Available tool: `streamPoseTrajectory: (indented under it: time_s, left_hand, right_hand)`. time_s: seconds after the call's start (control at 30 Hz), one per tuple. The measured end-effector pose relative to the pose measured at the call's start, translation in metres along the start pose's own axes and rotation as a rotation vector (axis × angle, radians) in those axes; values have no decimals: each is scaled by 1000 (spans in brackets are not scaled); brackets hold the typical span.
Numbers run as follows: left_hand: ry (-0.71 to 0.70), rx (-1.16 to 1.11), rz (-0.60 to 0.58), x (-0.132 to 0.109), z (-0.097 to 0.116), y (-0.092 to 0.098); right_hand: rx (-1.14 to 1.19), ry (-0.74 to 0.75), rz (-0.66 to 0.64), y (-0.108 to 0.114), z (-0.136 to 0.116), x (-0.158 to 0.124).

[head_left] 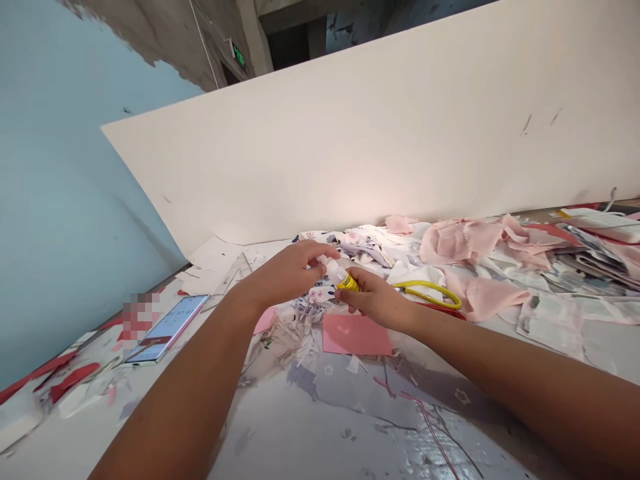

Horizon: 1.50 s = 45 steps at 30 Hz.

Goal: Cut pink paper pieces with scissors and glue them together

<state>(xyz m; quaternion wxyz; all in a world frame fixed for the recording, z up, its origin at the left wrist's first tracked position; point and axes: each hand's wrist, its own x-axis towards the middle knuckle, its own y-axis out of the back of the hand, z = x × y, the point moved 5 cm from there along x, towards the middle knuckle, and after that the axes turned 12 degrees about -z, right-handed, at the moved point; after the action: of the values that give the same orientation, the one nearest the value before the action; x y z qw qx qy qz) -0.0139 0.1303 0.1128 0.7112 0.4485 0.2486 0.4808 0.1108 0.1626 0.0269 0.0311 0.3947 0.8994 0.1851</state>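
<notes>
The right hand [371, 297] grips one bottle [345, 276]; the left hand [293, 268] curls by it, hold unclear. One phone [170, 327] lies left of them.

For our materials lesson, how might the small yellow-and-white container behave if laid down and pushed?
The container looks rounded, so it would probably roll. Small beside the right hand, it's probably light. Its cloudy white end suggests plastic, perhaps hard to break.

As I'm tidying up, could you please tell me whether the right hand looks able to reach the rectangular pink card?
Probably yes: the pink card lies close to the right hand with nothing across its middle, though the bottle in that hand may hamper a grasp.
</notes>
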Motion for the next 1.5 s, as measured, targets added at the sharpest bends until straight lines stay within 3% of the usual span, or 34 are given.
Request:
streamPoseTrajectory:
  time_s: [0.33, 0.63, 0.73, 0.87, 0.97, 1.3, 1.5]
  left_hand:
    - [138, 26, 49, -5, -14, 17]
    - [277, 58, 24, -16, -14, 11]
    - [254, -55, 55, -24, -16, 8]
    - [182, -289, 34, -30, -25, 7]
    - [184, -391, 19, -30, -31, 10]
    - [171, -487, 54, -28, -17, 21]
    - [186, -582, 22, -25, -13, 19]
  right_hand:
    - [-158, 9, 10, 5, -3, 0]
    - [-400, 5, 186, 8, -18, -7]
    - [-237, 43, 165, 6, -20, -13]
    - [169, 88, -55, -7, -23, -26]
    - [327, 136, -128, -14, -32, -37]
    - [497, 252, -140, -14, -48, -46]
    - [519, 233, -127, -12, -50, -48]
